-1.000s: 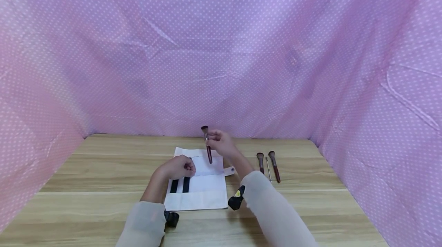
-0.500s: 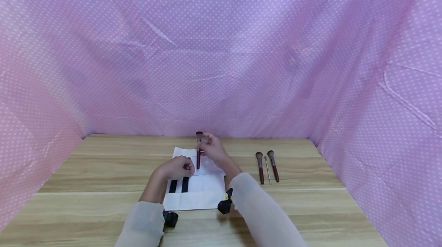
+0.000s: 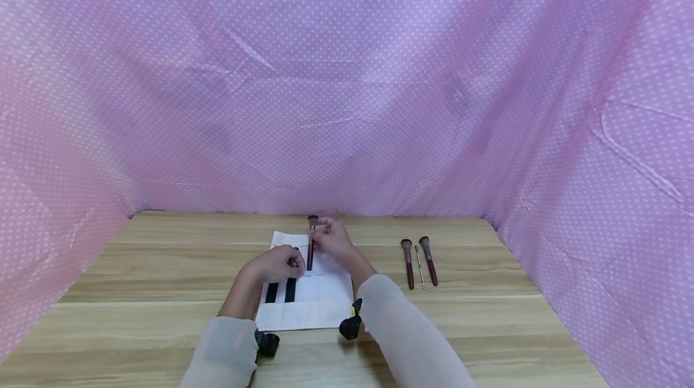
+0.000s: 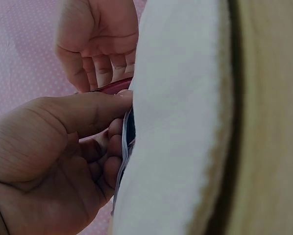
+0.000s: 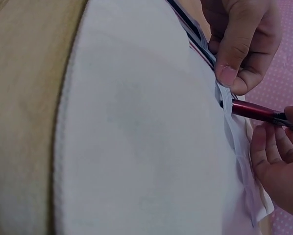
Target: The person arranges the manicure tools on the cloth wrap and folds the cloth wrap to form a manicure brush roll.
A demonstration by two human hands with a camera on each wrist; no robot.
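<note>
My right hand [image 3: 333, 239] grips a makeup brush [image 3: 311, 255] by its upper part, dark bristles upward and dark red handle pointing down. The white fabric brush roll [image 3: 303, 316] lies spread on the table beneath both hands. In the right wrist view the brush's red handle [image 5: 254, 110] runs with its end under the roll's elastic band [image 5: 226, 100]. Right beside it my left hand [image 3: 279, 263] pinches that band between thumb and curled fingers, as the left wrist view also shows. Two black strips [image 3: 290, 290] show in the roll below my left hand.
Two more makeup brushes [image 3: 409, 264] [image 3: 429, 261] lie on the wooden table [image 3: 488, 328] to the right, with a thin metal tool [image 3: 420, 267] between them. A pink dotted cloth [image 3: 347, 105] hangs behind and at both sides.
My right hand has moved left and down with the brush, bringing its handle from above the roll to the elastic band beside my left hand. The left hand has stayed in place.
</note>
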